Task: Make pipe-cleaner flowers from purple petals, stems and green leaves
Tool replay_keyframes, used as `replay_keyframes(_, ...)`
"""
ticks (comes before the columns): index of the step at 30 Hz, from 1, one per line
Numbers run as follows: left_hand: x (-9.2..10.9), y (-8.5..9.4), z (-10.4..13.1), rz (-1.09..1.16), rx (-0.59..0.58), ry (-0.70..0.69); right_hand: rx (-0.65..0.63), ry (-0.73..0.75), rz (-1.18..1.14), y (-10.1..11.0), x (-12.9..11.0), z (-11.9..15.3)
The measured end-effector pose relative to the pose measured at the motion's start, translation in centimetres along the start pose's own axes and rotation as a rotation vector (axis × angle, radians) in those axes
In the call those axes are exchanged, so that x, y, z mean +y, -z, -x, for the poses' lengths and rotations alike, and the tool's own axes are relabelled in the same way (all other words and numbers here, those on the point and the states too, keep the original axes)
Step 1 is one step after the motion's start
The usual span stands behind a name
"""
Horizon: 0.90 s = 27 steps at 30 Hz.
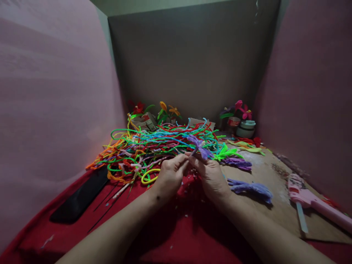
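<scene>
A purple pipe-cleaner flower (202,148) is held up between my two hands, over the front of the pipe-cleaner pile. My left hand (169,176) is closed, its thumb and fingers pinched at the base of the flower. Next to it, my right hand (213,179) is closed on the flower's lower part, just under the petals. The fingertips of both hands meet there and partly hide the stem. Beyond the hands lies a big tangled heap of coloured pipe cleaners (154,137). Right of my right hand are bright green pipe-cleaner pieces (229,152) and a purple-blue bundle (253,189).
A pink glue gun (310,201) with a glue stick lies on the cardboard (280,220) at right. A dark phone-like slab (79,198) rests on the red cloth (176,238). Finished flowers (167,109) and a lidded jar (246,128) stand along the back panel.
</scene>
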<state>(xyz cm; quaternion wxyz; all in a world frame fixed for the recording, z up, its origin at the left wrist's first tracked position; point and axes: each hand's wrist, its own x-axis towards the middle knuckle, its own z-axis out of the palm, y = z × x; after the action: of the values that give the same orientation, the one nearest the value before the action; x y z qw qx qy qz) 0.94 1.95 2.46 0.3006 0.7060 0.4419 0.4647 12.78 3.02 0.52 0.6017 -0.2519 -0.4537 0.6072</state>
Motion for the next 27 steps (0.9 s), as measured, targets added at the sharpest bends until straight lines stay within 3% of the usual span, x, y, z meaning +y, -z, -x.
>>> replay_keyframes(3,0.8,0.3,-0.2,0.367,-0.089,0.248,-0.033,0.007,-0.011,0.4,0.1,-0.3)
replay_keyframes(6,0.8,0.7,-0.3,0.608,-0.172,0.376,-0.045,-0.006,-0.027,0.5,0.0,-0.5)
replay_keyframes(13,-0.2,1.3,-0.1,0.915,-0.382,0.397,-0.148,-0.101,-0.179,0.4,-0.8,-0.5)
replay_keyframes(16,0.0,1.0,-0.1,0.806,-0.387,0.351,-0.095,-0.072,-0.177,0.5,-0.7,-0.5)
replay_keyframes(18,0.2,0.5,0.0,0.556,-0.263,0.256,-0.053,-0.056,-0.17,0.6,-0.4,-0.5)
replay_keyframes(21,0.1,-0.1,0.2,0.083,-0.013,0.008,0.023,-0.042,-0.165,0.6,0.0,-0.5)
replay_keyframes(23,-0.3,-0.4,0.3,-0.103,0.074,-0.112,0.056,-0.022,-0.129,0.6,0.1,-0.4)
replay_keyframes(25,-0.7,-0.5,0.3,-0.139,0.079,-0.106,0.056,-0.004,-0.081,0.5,0.2,-0.3)
replay_keyframes(27,-0.8,-0.5,0.3,-0.071,0.046,-0.016,0.024,0.0,-0.055,0.5,0.1,-0.2)
